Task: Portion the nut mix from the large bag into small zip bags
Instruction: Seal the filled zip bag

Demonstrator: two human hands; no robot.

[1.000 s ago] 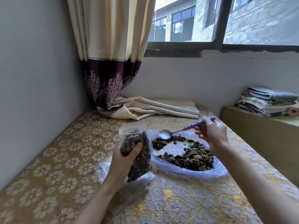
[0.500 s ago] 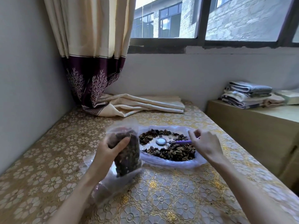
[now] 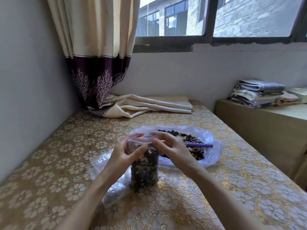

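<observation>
A small zip bag (image 3: 144,170) stands upright on the table, filled with dark nut mix. My left hand (image 3: 123,153) pinches its clear top from the left. My right hand (image 3: 171,149) pinches the same top from the right. Behind them the large clear bag (image 3: 210,143) lies open and flat with nut mix (image 3: 192,138) spread inside. A spoon with a purple handle (image 3: 199,144) lies in that bag; its bowl is hidden behind my right hand.
More clear plastic bags (image 3: 114,188) lie under and left of the small bag. The table (image 3: 66,163) has a gold floral cloth. A folded cream curtain end (image 3: 149,105) lies at the back. A wooden cabinet (image 3: 265,130) with folded towels (image 3: 259,92) stands at right.
My right hand laid the spoon down in the large bag and moved left to the small bag's top. The small bag now stands on the table, held by both hands.
</observation>
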